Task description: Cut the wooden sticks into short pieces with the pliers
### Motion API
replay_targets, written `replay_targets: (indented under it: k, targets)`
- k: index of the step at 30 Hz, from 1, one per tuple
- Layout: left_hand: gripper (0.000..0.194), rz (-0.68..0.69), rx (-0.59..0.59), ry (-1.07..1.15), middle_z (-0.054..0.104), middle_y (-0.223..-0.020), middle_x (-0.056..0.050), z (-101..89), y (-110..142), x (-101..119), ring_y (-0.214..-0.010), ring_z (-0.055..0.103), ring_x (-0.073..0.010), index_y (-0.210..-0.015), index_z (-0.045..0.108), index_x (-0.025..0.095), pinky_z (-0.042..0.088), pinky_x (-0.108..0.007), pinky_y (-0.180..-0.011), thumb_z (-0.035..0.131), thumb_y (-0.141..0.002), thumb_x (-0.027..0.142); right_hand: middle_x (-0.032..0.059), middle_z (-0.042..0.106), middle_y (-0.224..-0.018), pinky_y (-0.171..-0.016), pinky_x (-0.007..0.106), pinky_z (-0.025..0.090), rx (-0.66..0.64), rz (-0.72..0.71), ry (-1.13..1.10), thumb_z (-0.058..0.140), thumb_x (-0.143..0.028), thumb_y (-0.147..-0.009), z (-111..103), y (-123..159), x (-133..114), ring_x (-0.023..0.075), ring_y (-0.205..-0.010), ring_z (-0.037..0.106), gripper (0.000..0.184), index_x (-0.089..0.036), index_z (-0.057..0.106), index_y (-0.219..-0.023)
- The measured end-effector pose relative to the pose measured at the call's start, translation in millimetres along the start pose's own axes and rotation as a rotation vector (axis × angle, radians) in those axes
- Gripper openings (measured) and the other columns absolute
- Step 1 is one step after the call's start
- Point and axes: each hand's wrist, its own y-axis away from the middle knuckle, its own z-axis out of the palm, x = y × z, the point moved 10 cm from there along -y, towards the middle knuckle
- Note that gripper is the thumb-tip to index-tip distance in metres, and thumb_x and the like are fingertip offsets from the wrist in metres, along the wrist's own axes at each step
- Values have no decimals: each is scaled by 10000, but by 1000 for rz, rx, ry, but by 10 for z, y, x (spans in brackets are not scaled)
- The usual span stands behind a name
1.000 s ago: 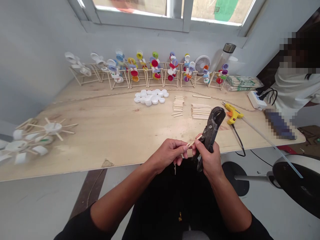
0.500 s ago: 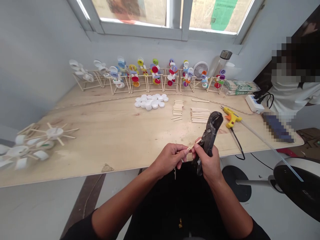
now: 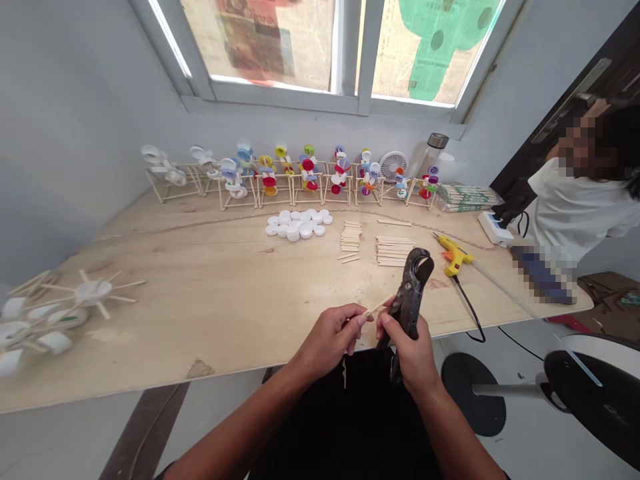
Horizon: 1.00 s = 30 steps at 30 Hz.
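Thin wooden sticks (image 3: 376, 307) are pinched in the fingers of my left hand (image 3: 334, 337), above the table's front edge. My right hand (image 3: 414, 347) is wrapped round the handles of a black pipe cutter (image 3: 411, 293), whose curved jaw points up and away from me. The far end of the sticks reaches my right fingertips beside the cutter. Beyond the cutter lie a stack of longer sticks (image 3: 394, 251) and a pile of short cut pieces (image 3: 351, 237). White bottle caps (image 3: 299, 224) are heaped left of those pieces.
Several stick frames with coloured caps (image 3: 269, 180) line the wall. Stick-and-cap wheels (image 3: 93, 292) lie at left. A yellow glue gun (image 3: 454, 255), a power strip (image 3: 495, 229) and bagged sticks (image 3: 469, 198) are at right. A person in a white shirt (image 3: 575, 207) stands beyond.
The sticks have come away from the cutter's side, and my right fingers have shifted on them. The view has tilted up slightly. The person at right now has an arm raised to the door.
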Motion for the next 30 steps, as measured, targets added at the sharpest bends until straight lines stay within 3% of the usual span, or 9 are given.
replay_targets:
  k: [13,25,30]
  targets:
    - [279,40,102,97,427,-482,58,-468,-79,280,-412,418,-68,-847,572,116,327,-201,-464,457,-824,369,-27,515,-651,-605,267,439,-170,28,220,507,-270,-793,192,99,41,136,-602,518,189,-178,492,-957]
    - [266,92,114,-42,458,-443,49,-573,-53,434,-469,435,-85,-779,576,132,385,-218,-573,442,-832,356,-21,563,-752,-632,254,431,-251,37,489,488,-232,-791,259,185,37,135,-641,538,192,-218,497,-982]
    - [291,80,108,-125,447,-461,48,-570,-10,501,-451,401,-84,-802,575,137,343,-203,-505,420,-838,381,-24,558,-730,-615,243,428,-259,6,509,475,-248,-803,278,199,31,137,-639,529,178,-220,500,-976]
